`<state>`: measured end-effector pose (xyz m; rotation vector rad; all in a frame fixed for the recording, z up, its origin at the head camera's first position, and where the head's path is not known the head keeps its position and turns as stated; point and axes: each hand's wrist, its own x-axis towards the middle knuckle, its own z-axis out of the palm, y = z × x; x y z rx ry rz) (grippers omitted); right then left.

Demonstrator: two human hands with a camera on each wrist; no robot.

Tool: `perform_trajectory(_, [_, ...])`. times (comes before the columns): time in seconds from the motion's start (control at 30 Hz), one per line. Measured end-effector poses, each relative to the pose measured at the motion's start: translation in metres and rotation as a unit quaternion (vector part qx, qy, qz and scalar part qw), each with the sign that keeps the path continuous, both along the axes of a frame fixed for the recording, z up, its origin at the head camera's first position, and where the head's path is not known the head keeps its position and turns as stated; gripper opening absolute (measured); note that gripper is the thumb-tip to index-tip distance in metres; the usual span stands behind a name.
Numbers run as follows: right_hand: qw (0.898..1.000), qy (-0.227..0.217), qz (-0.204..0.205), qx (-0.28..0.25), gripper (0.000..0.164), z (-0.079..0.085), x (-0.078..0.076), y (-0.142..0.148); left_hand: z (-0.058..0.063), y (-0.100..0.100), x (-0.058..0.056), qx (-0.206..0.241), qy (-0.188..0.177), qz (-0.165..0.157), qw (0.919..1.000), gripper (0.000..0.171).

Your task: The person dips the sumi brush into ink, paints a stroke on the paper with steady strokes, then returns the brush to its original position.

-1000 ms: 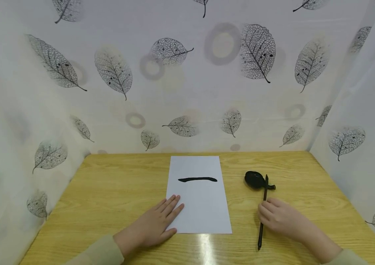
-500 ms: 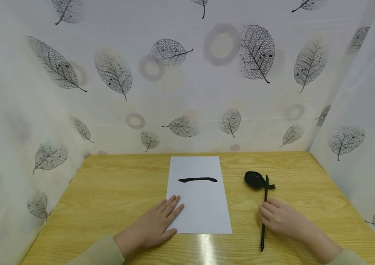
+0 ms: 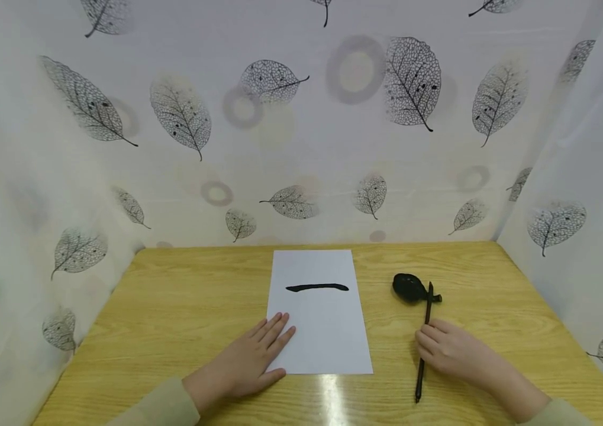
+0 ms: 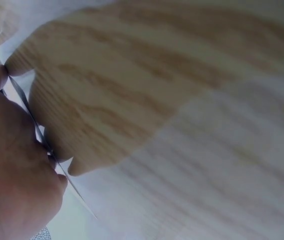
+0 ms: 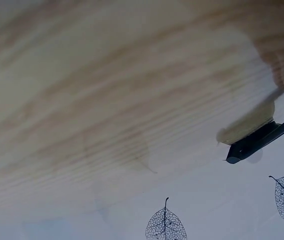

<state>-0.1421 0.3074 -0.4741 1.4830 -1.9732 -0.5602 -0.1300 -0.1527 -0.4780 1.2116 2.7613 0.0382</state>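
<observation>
My left hand (image 3: 248,358) lies flat with spread fingers on the lower left edge of a white sheet of paper (image 3: 328,343). A single black horizontal brushstroke (image 3: 317,287) crosses the sheet's upper half. On the right, my right hand (image 3: 452,349) pinches the dark handle of a writing brush (image 3: 421,378). The brush's pointed tip lies at the short stem of a black, rounded ink dish (image 3: 409,287). In the left wrist view the left hand (image 4: 16,165) touches the thin paper edge. The right wrist view shows the ink dish (image 5: 252,142) from the side.
A wood-grain table (image 3: 184,302) carries everything. White cloth printed with leaves (image 3: 301,154) encloses the table at the back and both sides. Light reflects off the tabletop near the front edge.
The brush's lower end has swung slightly right and then back left, while its tip has shifted a little right at the dish's stem. My left hand and the paper keep their places.
</observation>
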Motion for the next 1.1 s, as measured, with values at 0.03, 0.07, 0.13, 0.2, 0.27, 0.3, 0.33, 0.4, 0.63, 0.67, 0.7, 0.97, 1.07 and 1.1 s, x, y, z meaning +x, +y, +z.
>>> perform_trajectory(0.03, [1.000, -0.002, -0.001, 0.001, 0.077, 0.000, 0.000, 0.000, 0.001, 0.000, 0.000, -0.001, -0.001, -0.001, 1.0000, 0.074])
perform_trajectory(0.07, [1.000, -0.003, -0.002, 0.002, 0.078, -0.001, 0.000, 0.001, 0.002, 0.001, 0.000, -0.002, -0.002, -0.001, 1.0000, 0.074])
perform_trajectory(0.13, [1.000, -0.003, -0.002, 0.003, 0.078, -0.001, 0.000, 0.001, 0.003, 0.001, -0.001, -0.004, -0.005, 0.001, 1.0000, 0.074])
perform_trajectory(0.2, [1.000, 0.000, 0.000, 0.005, 0.078, -0.001, -0.001, 0.002, 0.004, 0.001, -0.001, -0.006, -0.005, 0.003, 1.0000, 0.075])
perform_trajectory(0.27, [1.000, 0.002, 0.001, 0.005, 0.078, 0.000, -0.001, 0.002, 0.004, 0.001, -0.001, -0.007, 0.000, 0.003, 1.0000, 0.075])
perform_trajectory(0.3, [1.000, 0.002, 0.003, 0.003, 0.078, -0.001, -0.001, 0.002, 0.004, 0.001, -0.001, -0.008, 0.002, 0.003, 1.0000, 0.075])
perform_trajectory(0.33, [1.000, 0.002, 0.004, 0.003, 0.078, -0.001, -0.001, 0.002, 0.004, 0.000, -0.001, -0.008, 0.005, 0.003, 1.0000, 0.074])
perform_trajectory(0.4, [1.000, 0.000, 0.005, 0.001, 0.077, -0.001, -0.001, 0.002, 0.003, 0.000, -0.001, -0.008, 0.009, 0.003, 0.9999, 0.074])
perform_trajectory(0.63, [1.000, -0.005, 0.003, -0.002, 0.074, -0.001, 0.000, 0.001, 0.003, 0.000, 0.000, -0.006, 0.016, 0.004, 0.9999, 0.074])
perform_trajectory(0.67, [1.000, -0.007, 0.003, -0.006, 0.073, -0.001, 0.001, 0.001, 0.003, 0.000, 0.000, -0.004, 0.017, 0.004, 0.9998, 0.073])
perform_trajectory(0.7, [1.000, -0.010, 0.003, -0.012, 0.072, -0.001, 0.001, 0.000, 0.003, 0.000, 0.000, -0.004, 0.018, 0.004, 0.9998, 0.073])
perform_trajectory(0.97, [0.998, -0.018, -0.006, -0.052, 0.071, 0.009, 0.002, -0.002, 0.000, 0.000, 0.000, -0.004, 0.045, -0.002, 0.9990, 0.070])
perform_trajectory(1.07, [0.998, -0.008, -0.004, -0.063, 0.070, 0.014, 0.001, -0.002, -0.002, 0.001, -0.001, -0.009, 0.060, -0.011, 0.9981, 0.069])
perform_trajectory(1.1, [0.998, -0.005, -0.003, -0.068, 0.070, 0.015, 0.001, -0.003, -0.002, 0.001, -0.001, -0.009, 0.066, -0.016, 0.9977, 0.068])
